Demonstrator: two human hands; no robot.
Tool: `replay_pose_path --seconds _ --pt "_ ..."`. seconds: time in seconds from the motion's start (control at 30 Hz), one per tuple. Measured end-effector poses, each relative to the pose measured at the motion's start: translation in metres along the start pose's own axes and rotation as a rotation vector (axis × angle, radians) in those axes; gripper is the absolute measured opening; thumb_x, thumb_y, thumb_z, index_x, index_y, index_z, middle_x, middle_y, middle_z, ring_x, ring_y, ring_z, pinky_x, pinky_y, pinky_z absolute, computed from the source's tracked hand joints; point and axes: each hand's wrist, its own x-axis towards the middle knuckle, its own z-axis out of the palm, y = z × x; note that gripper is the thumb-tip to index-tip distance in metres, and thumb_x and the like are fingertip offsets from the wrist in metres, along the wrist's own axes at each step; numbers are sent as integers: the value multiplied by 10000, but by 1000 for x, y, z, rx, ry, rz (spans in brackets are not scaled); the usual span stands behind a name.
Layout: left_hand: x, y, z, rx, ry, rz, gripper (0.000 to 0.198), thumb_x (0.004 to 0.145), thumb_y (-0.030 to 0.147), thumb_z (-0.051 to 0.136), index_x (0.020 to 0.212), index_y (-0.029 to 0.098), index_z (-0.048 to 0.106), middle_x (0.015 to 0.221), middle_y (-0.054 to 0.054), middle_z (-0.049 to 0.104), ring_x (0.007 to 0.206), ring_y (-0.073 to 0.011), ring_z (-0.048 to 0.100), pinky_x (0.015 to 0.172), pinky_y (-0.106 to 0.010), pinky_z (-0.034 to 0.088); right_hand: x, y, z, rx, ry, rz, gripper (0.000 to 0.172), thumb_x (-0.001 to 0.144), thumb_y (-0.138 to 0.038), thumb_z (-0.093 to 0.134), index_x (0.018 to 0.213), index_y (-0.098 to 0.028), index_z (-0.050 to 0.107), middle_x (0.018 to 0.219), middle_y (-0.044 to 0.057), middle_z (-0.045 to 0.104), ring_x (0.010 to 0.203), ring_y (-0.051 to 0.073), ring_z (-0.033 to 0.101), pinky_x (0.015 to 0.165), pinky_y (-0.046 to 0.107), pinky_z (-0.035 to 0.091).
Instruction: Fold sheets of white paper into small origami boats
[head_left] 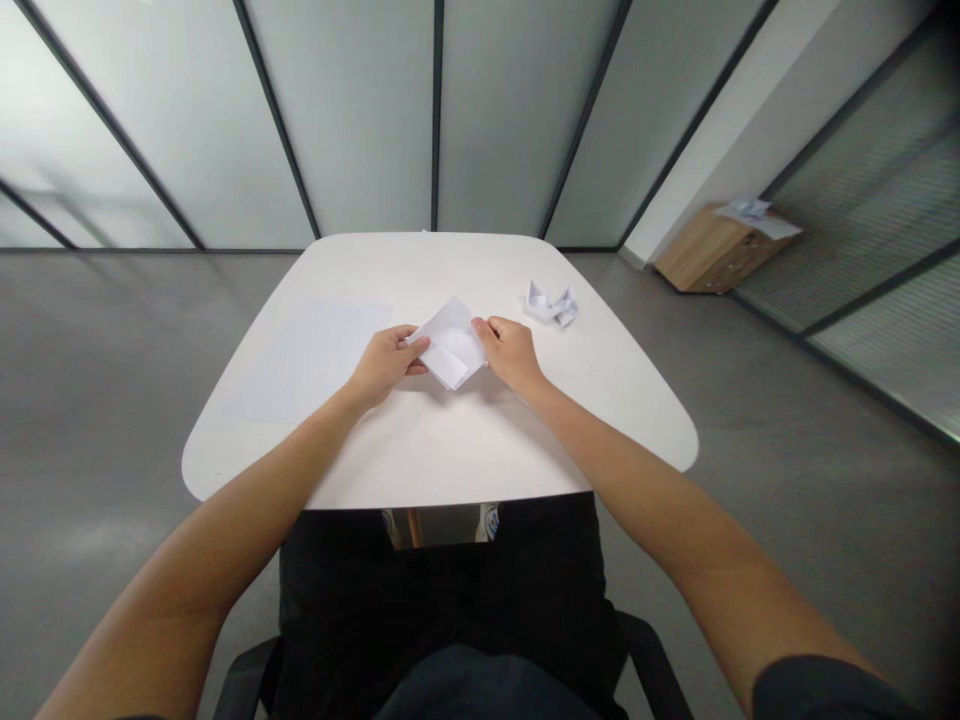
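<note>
A folded piece of white paper [451, 345], turned like a diamond, is held up just over the table between my two hands. My left hand [388, 362] pinches its left corner, thumb on top and fingers beneath. The right corner is gripped by my right hand [510, 350], with the thumb on the face of the paper and the fingers curled in. Crease lines and a folded flap show on the paper's lower part. Beyond my right hand lies a folded white paper shape [551, 304] with pointed ends.
On the left of the white table [420, 460] lies a flat sheet of white paper [307, 360], partly behind my left forearm. A wooden cabinet [724, 250] with papers on top stands by the wall at the right. Frosted glass panels [367, 120] rise behind the table.
</note>
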Motion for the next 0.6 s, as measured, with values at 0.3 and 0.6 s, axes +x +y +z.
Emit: replay_pose_path --seconds 0.3,0.6 --pt "4 -1 0 -80 151 56 353 903 434 791 1088 161 665 883 -23 741 744 -113 719 732 -234 629 -5 -4 -3 824 -490 449 473 896 -654 735 1031 -213 629 938 100 762 763 212 750 665 343 658" --pt "-8 3 11 -312 16 -84 530 761 362 939 1146 169 630 1089 -69 763 898 -141 744 833 -239 622 -12 -10 14 735 -322 378 370 733 -399 945 863 -163 691 797 56 752 692 165 715 699 304 666"
